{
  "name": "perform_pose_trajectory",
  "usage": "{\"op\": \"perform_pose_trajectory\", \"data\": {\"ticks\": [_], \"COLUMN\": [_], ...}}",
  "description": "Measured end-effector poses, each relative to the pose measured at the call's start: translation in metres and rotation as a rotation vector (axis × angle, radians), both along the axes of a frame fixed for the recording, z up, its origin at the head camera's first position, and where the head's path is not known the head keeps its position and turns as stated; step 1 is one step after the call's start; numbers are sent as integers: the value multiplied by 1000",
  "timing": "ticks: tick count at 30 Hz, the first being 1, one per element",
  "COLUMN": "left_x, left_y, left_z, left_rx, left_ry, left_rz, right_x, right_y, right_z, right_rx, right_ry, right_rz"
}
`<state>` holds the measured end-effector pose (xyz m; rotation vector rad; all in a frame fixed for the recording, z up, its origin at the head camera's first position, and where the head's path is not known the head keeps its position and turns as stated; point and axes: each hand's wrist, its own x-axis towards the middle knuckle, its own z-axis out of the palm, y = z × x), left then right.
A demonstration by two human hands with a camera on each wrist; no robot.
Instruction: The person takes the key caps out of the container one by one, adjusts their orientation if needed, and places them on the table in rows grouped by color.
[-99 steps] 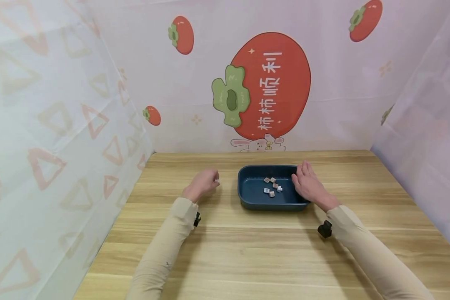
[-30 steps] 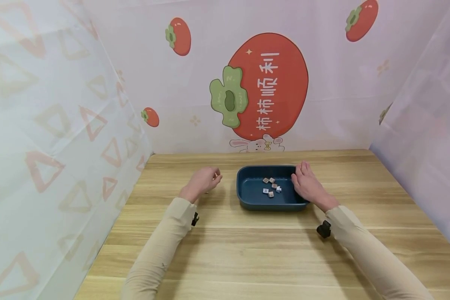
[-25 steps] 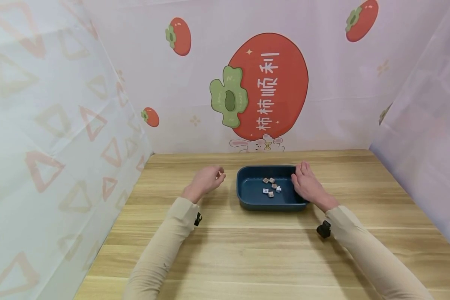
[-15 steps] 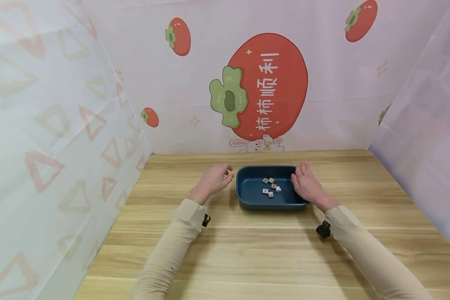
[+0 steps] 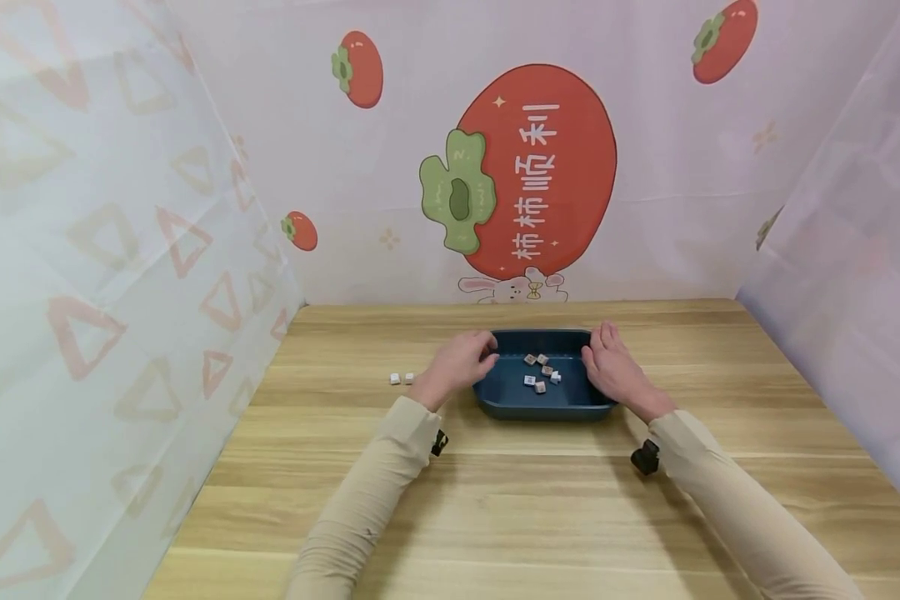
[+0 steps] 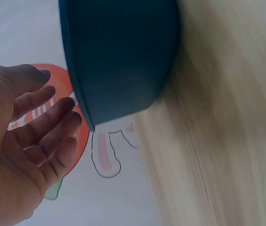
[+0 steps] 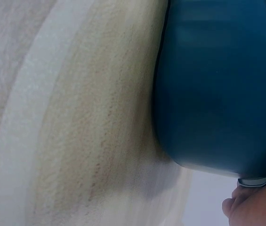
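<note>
A dark blue rectangular tray (image 5: 547, 412) stands on the table. Inside lie several small cubes (image 5: 540, 387), tan and white with dark marks. My left hand (image 5: 461, 360) reaches over the tray's left rim, its fingers loosely bent. In the left wrist view, the fingers (image 6: 52, 127) and thumb are apart beside the tray wall (image 6: 118, 61), gripping nothing. My right hand (image 5: 617, 367) rests on the right rim, fingers extended together and thumb on the inner side. The right wrist view shows only part of this hand (image 7: 260, 205) at the rim.
Two white cubes, a left one (image 5: 395, 379) and a right one (image 5: 409, 378), sit side by side on the wooden table (image 5: 495, 517), behind the left forearm. A printed cloth backdrop (image 5: 667, 233) hangs along the table's back, with similar cloth at both sides.
Earlier, my left hand pinched a small white cube left of the tray. It has let go and moved right to the tray's rim, exposing two cubes on the table. The right hand stays put.
</note>
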<state>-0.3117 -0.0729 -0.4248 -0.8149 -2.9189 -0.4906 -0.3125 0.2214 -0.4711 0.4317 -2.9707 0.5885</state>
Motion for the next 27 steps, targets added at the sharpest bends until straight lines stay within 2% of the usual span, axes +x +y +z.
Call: {"op": "perform_pose_trajectory", "data": {"ticks": [4, 9, 17, 27], "left_x": [1, 2, 6, 0], "left_y": [10, 22, 42, 63], "left_z": [-5, -6, -3, -19], "left_rx": [-25, -51, -77, -150], "left_ry": [3, -5, -78, -159], "left_rz": [-2, 6, -1, -21], "right_x": [-1, 1, 0, 2], "right_y": [0, 0, -1, -1], "right_z": [0, 1, 1, 1], "right_rx": [2, -4, 4, -12], "right_ry": [8, 6, -3, -17], "right_rz": [5, 1, -5, -9]}}
